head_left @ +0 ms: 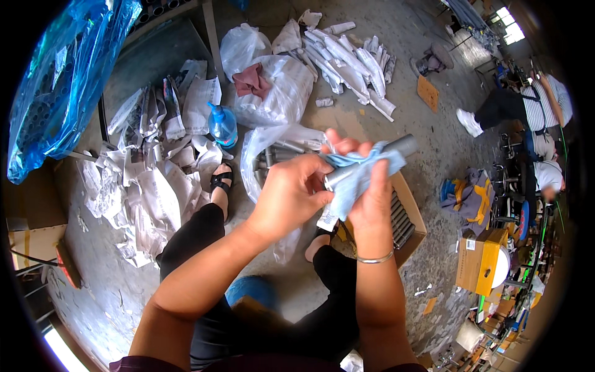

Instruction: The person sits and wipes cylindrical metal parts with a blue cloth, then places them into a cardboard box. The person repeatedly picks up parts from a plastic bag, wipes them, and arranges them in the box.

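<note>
Above my lap, a grey metal tube (401, 146) lies slantwise between my hands, its far end pointing up and to the right. The fingertips of my left hand (290, 191) close on its near end. A light blue cloth (354, 187) is folded around the middle of the tube, and my right hand (372, 214) grips cloth and tube together from the right. Beneath my hands, an open clear plastic bag (253, 152) contains several similar tubes. A cardboard box (419, 239) with rows of tubes stands by my right wrist, partly hidden.
Crumpled paper (158, 192) covers the floor to the left, beside a blue bottle (223, 127). Farther away are a stuffed plastic bag (282, 90) and a pile of paper-wrapped rolls (347, 59). People (536, 105) and a yellow-fronted carton (486, 263) are at the right.
</note>
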A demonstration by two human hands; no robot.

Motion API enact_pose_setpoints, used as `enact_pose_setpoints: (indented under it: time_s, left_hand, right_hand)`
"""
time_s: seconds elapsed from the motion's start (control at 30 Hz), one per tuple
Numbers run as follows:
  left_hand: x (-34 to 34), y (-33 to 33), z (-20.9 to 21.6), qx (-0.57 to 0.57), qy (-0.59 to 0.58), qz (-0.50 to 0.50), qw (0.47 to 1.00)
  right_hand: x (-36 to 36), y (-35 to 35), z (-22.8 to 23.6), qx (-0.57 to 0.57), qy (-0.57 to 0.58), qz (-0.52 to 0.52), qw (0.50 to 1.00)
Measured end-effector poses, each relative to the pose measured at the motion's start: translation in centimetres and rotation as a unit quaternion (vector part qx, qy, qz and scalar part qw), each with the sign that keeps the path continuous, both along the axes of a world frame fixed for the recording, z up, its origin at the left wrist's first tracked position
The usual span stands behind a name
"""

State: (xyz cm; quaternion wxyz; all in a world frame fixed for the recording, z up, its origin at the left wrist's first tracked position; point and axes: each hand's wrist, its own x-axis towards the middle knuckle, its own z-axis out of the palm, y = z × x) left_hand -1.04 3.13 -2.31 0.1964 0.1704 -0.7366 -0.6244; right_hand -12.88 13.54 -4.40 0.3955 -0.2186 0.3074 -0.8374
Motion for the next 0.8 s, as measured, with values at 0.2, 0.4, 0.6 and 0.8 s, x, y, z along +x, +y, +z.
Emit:
enact_pose_setpoints:
  time_s: [0.2, 0.4, 0.6, 0.8]
  left_hand:
    - [0.3, -1.5, 0.0, -0.089, 0.006, 0.013, 0.996]
    - [0.4, -6.5, -0.2, 0.205, 0.033, -0.005, 0.978]
    - [0.9, -5.4, 0.5, 0.416, 0.08, -0.13, 0.896]
    - [0.9, -4.9, 0.1, 0.485, 0.123, -0.141, 0.854]
  right_hand:
    - [2.0, -0.3, 1.3, 0.177, 0.012, 0.029, 0.984]
    - [2.0, -0.2, 1.6, 0.232, 0.07, 0.073, 0.967]
    - [3.7, -0.7, 1.9, 0.22, 0.117, 0.209, 0.945]
    - [4.2, -1.0, 1.9, 0.201, 0.105, 0.251, 0.941]
